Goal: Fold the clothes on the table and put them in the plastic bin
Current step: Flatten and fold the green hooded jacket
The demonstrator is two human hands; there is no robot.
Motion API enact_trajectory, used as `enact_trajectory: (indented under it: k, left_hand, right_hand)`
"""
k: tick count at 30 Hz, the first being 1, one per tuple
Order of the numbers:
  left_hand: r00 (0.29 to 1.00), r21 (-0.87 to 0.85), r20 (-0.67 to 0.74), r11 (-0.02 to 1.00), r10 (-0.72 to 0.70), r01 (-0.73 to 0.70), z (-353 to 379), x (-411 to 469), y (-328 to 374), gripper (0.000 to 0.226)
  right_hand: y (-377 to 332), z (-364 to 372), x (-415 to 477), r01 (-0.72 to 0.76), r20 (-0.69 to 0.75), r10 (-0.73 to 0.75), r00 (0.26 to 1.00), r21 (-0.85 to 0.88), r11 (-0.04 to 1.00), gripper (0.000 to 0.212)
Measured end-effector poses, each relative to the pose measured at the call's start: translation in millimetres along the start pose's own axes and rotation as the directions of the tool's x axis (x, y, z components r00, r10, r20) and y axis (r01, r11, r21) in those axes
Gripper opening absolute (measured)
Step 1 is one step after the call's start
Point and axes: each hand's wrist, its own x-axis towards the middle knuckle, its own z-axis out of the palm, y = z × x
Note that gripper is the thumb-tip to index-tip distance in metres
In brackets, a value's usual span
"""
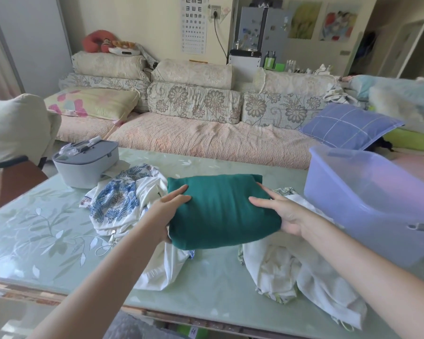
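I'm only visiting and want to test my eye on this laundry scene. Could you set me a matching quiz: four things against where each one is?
Things:
1. green garment
2. plastic bin
3. blue-patterned cloth
4. grey case

Places:
A. at the far left of the table
B. held between the left hand and the right hand
C. at the table's right end
D. crumpled, just left of the green garment

Pairs: 1-B, 2-C, 3-D, 4-A
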Motion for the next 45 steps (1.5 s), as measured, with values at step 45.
enact_trajectory:
  k: [45]
  left_hand:
    - [0.949, 0.079, 0.281, 0.988, -0.146, 0.129, 474, 153, 111, 0.065]
  right_hand:
    - [-146, -446, 36, -0.190, -0.313, 0.195, 0.929, 0.046, 0.981, 0.075]
